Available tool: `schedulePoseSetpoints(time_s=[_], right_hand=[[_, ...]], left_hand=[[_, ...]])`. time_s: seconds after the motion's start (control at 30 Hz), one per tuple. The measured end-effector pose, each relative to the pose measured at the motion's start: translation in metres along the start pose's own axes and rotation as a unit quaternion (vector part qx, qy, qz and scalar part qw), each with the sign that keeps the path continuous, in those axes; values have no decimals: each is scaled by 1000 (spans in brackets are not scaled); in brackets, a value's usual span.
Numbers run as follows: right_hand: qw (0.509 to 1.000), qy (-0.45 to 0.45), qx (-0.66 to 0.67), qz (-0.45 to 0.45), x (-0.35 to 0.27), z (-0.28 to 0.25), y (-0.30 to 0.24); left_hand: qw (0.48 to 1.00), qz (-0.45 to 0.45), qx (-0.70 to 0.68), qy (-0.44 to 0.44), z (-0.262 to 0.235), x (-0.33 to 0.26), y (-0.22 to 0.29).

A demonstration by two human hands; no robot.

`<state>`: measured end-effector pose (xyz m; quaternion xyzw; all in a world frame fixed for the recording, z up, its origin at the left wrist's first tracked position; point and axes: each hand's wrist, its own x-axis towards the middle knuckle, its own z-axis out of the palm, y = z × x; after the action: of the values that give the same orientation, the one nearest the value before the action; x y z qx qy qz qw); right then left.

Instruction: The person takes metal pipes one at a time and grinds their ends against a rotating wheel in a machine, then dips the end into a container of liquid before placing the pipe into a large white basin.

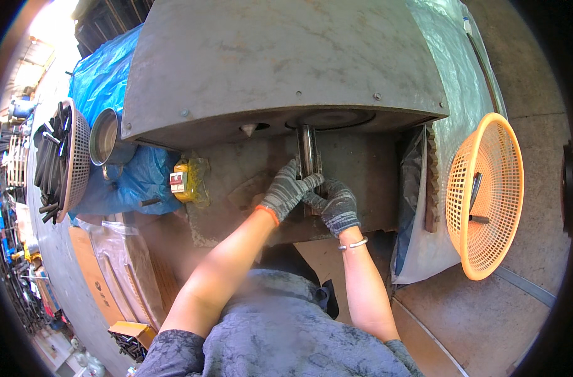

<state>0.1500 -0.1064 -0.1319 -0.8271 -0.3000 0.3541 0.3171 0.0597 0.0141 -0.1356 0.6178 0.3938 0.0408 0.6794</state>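
My left hand, in a grey striped knit glove with an orange cuff, is closed at the near end of a shiny metal bar. That bar runs toward me from under a large grey metal hood. Against it from the right comes my right hand, gloved alike, its fingers curled in and the thumb side meeting my left fingertips. Whatever both hands pinch is hidden by the gloves. Behind the bar, a dark round disc shows in the underside of the hood.
At right stands an orange plastic basket with a few dark rods. To the left are a white basket full of black rods, a metal mug on blue sheeting, and a yellow packet. A cardboard box of small dark pieces sits lower left.
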Motion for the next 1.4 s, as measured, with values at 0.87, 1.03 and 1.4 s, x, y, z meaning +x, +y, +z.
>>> schedulePoseSetpoints(time_s=[0.87, 1.03, 1.4], right_hand=[[941, 170, -263, -125, -19, 6, -27], [944, 154, -279, -89, -19, 11, -13], [936, 156, -294, -117, -47, 18, -19]], left_hand=[[1000, 10, -1, 19, -16, -9, -10], [997, 39, 25, 59, -12, -14, -15], [996, 5, -75, 45, -9, -22, -35]])
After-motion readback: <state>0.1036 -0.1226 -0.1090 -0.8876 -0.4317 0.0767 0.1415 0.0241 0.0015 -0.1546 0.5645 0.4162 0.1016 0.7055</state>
